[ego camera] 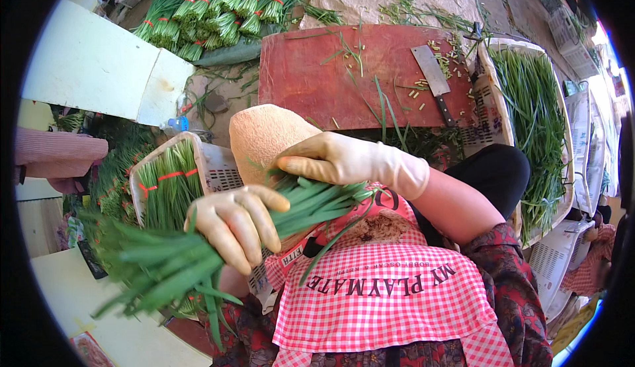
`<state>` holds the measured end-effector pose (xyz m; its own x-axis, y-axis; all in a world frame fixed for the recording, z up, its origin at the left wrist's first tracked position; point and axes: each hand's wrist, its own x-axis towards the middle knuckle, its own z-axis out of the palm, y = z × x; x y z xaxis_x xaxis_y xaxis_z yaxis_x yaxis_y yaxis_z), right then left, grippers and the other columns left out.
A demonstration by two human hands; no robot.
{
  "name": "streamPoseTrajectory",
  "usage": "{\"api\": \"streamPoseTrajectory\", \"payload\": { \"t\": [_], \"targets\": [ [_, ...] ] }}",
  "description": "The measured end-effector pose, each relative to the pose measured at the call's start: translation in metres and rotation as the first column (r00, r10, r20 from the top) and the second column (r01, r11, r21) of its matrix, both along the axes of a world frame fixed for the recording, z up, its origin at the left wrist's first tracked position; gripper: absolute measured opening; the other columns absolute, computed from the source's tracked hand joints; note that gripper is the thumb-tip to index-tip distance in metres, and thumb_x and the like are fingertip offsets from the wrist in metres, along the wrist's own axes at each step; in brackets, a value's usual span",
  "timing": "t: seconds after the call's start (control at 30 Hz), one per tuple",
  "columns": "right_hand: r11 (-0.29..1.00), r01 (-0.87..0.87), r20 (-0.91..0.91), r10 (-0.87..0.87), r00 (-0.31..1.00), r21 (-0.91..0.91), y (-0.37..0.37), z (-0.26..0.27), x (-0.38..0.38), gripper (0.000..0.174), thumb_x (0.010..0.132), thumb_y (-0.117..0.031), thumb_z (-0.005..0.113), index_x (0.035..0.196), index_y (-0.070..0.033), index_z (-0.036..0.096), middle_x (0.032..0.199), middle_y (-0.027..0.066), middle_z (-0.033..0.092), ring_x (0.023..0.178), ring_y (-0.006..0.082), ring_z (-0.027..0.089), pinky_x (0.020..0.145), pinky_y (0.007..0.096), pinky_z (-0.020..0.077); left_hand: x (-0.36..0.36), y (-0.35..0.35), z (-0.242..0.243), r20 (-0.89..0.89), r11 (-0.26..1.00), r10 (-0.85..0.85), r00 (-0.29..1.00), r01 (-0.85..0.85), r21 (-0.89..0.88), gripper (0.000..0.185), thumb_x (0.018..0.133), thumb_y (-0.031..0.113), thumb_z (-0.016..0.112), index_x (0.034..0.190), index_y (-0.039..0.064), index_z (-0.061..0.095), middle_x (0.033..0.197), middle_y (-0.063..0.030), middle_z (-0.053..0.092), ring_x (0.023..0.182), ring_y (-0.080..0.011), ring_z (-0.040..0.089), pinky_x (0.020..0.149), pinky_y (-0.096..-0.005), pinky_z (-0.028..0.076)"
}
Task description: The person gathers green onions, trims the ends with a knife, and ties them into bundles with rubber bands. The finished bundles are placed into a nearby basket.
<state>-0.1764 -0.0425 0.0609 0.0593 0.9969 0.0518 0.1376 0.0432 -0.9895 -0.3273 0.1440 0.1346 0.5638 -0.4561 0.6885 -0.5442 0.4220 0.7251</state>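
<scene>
Both of my hands wear pale, stained gloves. My left hand point(235, 225) is closed around a bunch of garlic chives point(317, 206) above my lap; its green leaf ends spread out, blurred, to the lower left. My right hand point(342, 161) lies over the far side of the same bunch with fingers curled down on it, the fingertips partly hidden. An orange towelling cloth point(268, 134) covers something just beyond my hands, perhaps my knee. A cleaver point(431, 72) with a dark handle lies on the red board point(317, 77), near cut stem pieces.
Bunches tied with red bands point(223, 15) are piled at the upper left. A white crate point(198, 156) at the left holds tied bunches; another point(565, 134) at the right holds loose chives. A white panel point(99, 59) stands at the left. Another person's checked sleeve point(595, 253) shows far right.
</scene>
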Motion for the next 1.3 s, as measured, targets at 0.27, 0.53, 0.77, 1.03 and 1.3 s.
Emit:
{"api": "streamPoseTrajectory", "payload": {
  "t": [0.27, 0.53, 0.77, 1.03, 1.3],
  "targets": [
    [0.851, -0.002, -0.367, -0.224, 0.903, -0.525, -0.035, -0.057, 0.043, 0.080, 0.100, -0.073, 0.041, 0.128, -0.004, 0.070, 0.116, 0.0057, 0.074, 0.103, 0.0154, 0.067, 0.097, 0.0353, 0.0519, -0.040, 0.052, -0.019, -0.667, 0.416, 0.480, 0.570, -0.817, -0.399, 0.011, 0.093, 0.007, 0.071, 0.094, 0.012, 0.061, 0.092, -0.0013, 0.067, 0.120, -0.0236, 0.063, 0.124, -0.0561, 0.031],
    [0.973, 0.014, -0.656, -0.165, 0.737, -0.229, -0.054, -0.075, 0.066, 0.071, 0.098, -0.061, 0.059, 0.139, -0.003, 0.059, 0.103, 0.0030, 0.072, 0.058, 0.0059, 0.051, 0.047, 0.0173, 0.0329, -0.084, 0.085, -0.110, -0.822, 0.293, 0.228, 0.522, -0.842, -0.454, 0.021, 0.104, 0.026, 0.062, 0.104, 0.008, 0.073, 0.119, -0.0056, 0.073, 0.128, -0.0312, 0.059, 0.120, -0.0539, 0.036],
    [0.729, 0.456, -0.212, -0.621, 0.755, -0.510, -0.097, -0.053, 0.109, 0.023, 0.098, -0.022, 0.069, 0.110, -0.003, 0.075, 0.087, -0.0039, 0.069, 0.055, 0.0023, 0.049, 0.046, 0.0170, 0.0347, -0.110, 0.085, -0.132, -0.845, 0.173, 0.229, 0.484, -0.874, -0.454, 0.017, 0.104, 0.025, 0.062, 0.105, 0.011, 0.071, 0.107, -0.0031, 0.074, 0.125, -0.0310, 0.060, 0.112, -0.0536, 0.047],
    [0.920, 0.091, -0.501, -0.288, 0.816, -0.380, -0.080, -0.057, 0.044, 0.060, 0.100, -0.047, 0.066, 0.142, -0.006, 0.059, 0.098, 0.0016, 0.074, 0.067, 0.0071, 0.064, 0.060, 0.0217, 0.0475, -0.103, 0.073, -0.137, -0.837, 0.202, 0.147, 0.528, -0.844, -0.497, 0.022, 0.105, 0.027, 0.061, 0.091, 0.009, 0.065, 0.110, -0.0063, 0.073, 0.121, -0.0302, 0.062, 0.111, -0.0535, 0.045],
    [0.819, 0.335, -0.409, -0.535, 0.740, -0.466, -0.095, -0.065, 0.065, 0.026, 0.100, -0.029, 0.067, 0.102, -0.004, 0.073, 0.069, -0.0025, 0.058, 0.051, 0.0051, 0.047, 0.049, 0.0211, 0.0351, -0.116, 0.076, -0.144, -0.833, 0.147, 0.204, 0.514, -0.857, -0.493, 0.019, 0.104, 0.024, 0.062, 0.094, 0.010, 0.070, 0.111, -0.0078, 0.074, 0.118, -0.0314, 0.065, 0.109, -0.0537, 0.048]
  ]
}}
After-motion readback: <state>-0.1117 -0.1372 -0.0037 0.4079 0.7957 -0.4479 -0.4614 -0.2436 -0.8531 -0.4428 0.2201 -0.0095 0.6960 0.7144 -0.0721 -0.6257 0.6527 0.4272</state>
